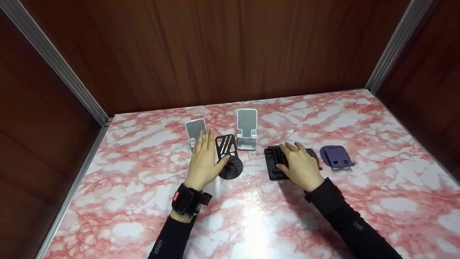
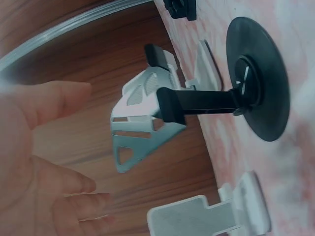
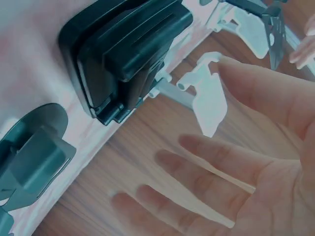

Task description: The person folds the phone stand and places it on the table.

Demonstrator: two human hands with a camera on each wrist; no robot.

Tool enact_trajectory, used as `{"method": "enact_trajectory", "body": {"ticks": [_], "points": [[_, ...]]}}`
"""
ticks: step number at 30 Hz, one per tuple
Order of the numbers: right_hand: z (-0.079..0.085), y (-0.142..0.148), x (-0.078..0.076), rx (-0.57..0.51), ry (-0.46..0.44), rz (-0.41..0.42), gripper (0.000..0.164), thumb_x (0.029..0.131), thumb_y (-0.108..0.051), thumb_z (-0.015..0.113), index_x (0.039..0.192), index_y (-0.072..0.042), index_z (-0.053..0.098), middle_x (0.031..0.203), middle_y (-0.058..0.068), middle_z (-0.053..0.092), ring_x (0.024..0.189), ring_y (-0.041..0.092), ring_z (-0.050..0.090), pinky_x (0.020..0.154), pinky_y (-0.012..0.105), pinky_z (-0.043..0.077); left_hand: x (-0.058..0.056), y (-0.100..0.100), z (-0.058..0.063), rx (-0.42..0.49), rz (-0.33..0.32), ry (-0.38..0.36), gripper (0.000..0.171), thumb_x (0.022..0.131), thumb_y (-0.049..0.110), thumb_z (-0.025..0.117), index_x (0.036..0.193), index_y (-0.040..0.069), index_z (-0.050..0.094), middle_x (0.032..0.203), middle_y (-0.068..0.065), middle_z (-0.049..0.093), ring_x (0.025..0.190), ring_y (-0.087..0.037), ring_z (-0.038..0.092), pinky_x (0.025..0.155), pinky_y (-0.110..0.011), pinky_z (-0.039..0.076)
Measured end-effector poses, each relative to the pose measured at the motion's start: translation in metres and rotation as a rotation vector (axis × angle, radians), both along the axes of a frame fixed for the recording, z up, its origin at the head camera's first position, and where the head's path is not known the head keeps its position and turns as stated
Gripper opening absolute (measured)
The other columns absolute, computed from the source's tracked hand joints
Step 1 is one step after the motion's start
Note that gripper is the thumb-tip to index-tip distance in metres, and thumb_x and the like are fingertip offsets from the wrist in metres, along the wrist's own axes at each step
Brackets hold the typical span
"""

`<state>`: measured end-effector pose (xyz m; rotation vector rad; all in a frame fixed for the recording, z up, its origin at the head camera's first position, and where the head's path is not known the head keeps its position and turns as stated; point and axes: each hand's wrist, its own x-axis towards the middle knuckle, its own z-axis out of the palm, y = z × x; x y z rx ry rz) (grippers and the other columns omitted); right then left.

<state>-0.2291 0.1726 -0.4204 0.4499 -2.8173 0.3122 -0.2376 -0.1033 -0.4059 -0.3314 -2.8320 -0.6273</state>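
Note:
My left hand point(image 1: 202, 163) hovers beside a black phone stand point(image 1: 234, 170) with a round base and slotted plate, fingers straight. In the left wrist view a gap lies between those fingers point(image 2: 74, 182) and the stand's slotted plate point(image 2: 142, 135). Over a folded black phone stand point(image 1: 270, 164) is my right hand point(image 1: 302, 168), covering part of it in the head view. The right wrist view shows its fingers point(image 3: 197, 182) spread and bare, apart from the folded stand point(image 3: 133, 54). Neither hand holds anything.
Behind the left hand stands a white and grey phone stand point(image 1: 196, 128), partly hidden. Another white and grey stand point(image 1: 247, 122) is at the back middle. A purple phone stand point(image 1: 337, 155) lies at the right. Brown wooden panels point(image 1: 230, 54) wall in the marbled table point(image 1: 143, 201).

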Motion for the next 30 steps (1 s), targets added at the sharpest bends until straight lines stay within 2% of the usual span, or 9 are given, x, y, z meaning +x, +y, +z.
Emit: {"method": "enact_trajectory", "body": {"ticks": [3,6,10,14,19,24,26,30], "points": [[-0.001,-0.002,0.0,0.004,0.01,0.02,0.066,0.082,-0.033,0.068,0.136,-0.001,0.044,0.138,0.02,0.046,0.131,0.041,0.036,0.097,0.053,0.045,-0.005,-0.004,-0.005,0.097,-0.021,-0.042,0.082,0.088,0.039,0.057,0.147,0.0,0.015,0.152,-0.019,0.02,0.142,-0.035,0.017,0.118,-0.046,0.017],[-0.002,-0.004,-0.002,0.007,-0.006,0.038,0.071,0.086,-0.036,0.063,0.141,-0.002,0.034,0.145,0.019,0.037,0.137,0.04,0.026,0.108,0.057,0.031,-0.01,-0.006,-0.009,0.191,-0.037,-0.087,0.075,0.09,0.034,0.056,0.147,0.002,0.018,0.148,-0.022,0.03,0.137,-0.035,0.029,0.115,-0.045,0.025],[-0.004,-0.005,-0.003,0.004,-0.026,0.056,0.071,0.09,-0.038,0.057,0.145,-0.006,0.026,0.149,0.016,0.03,0.14,0.038,0.018,0.108,0.063,0.024,-0.016,-0.009,-0.015,0.316,-0.062,-0.1,0.064,0.09,0.025,0.057,0.143,0.001,0.029,0.136,-0.024,0.046,0.123,-0.035,0.049,0.107,-0.042,0.039],[-0.007,-0.006,-0.003,0.0,-0.025,0.083,0.069,0.091,-0.036,0.055,0.146,-0.008,0.025,0.15,0.015,0.029,0.141,0.038,0.015,0.108,0.065,0.021,-0.022,-0.012,-0.021,0.461,-0.088,-0.108,0.052,0.089,0.015,0.059,0.135,-0.003,0.043,0.118,-0.024,0.061,0.1,-0.033,0.065,0.089,-0.039,0.053],[-0.009,-0.006,-0.002,-0.002,-0.026,0.09,0.068,0.092,-0.037,0.054,0.146,-0.01,0.024,0.15,0.014,0.03,0.142,0.036,0.014,0.109,0.067,0.017,-0.027,-0.014,-0.027,0.575,-0.088,-0.145,0.04,0.089,0.012,0.06,0.125,-0.001,0.052,0.105,-0.023,0.067,0.089,-0.029,0.068,0.078,-0.034,0.057],[-0.01,-0.007,-0.002,-0.015,-0.04,0.096,0.068,0.092,-0.037,0.053,0.147,-0.012,0.022,0.151,0.013,0.027,0.143,0.035,0.012,0.109,0.067,0.014,-0.028,-0.013,-0.031,0.756,-0.065,-0.22,0.025,0.088,0.007,0.06,0.112,-0.001,0.058,0.097,-0.022,0.066,0.083,-0.022,0.066,0.069,-0.032,0.059],[-0.011,-0.008,-0.002,-0.014,-0.047,0.098,0.068,0.092,-0.037,0.053,0.148,-0.012,0.021,0.152,0.012,0.026,0.143,0.035,0.01,0.109,0.067,0.014,-0.028,-0.013,-0.032,0.812,-0.052,-0.24,0.021,0.088,0.005,0.06,0.108,-0.002,0.059,0.094,-0.021,0.065,0.079,-0.019,0.065,0.068,-0.034,0.059],[-0.011,-0.008,-0.002,-0.018,-0.051,0.103,0.067,0.093,-0.037,0.052,0.147,-0.012,0.022,0.153,0.01,0.024,0.143,0.034,0.008,0.109,0.067,0.015,-0.03,-0.012,-0.033,0.86,-0.039,-0.252,0.016,0.086,0.002,0.06,0.101,-0.004,0.059,0.087,-0.015,0.063,0.072,-0.013,0.062,0.07,-0.041,0.059]]}}
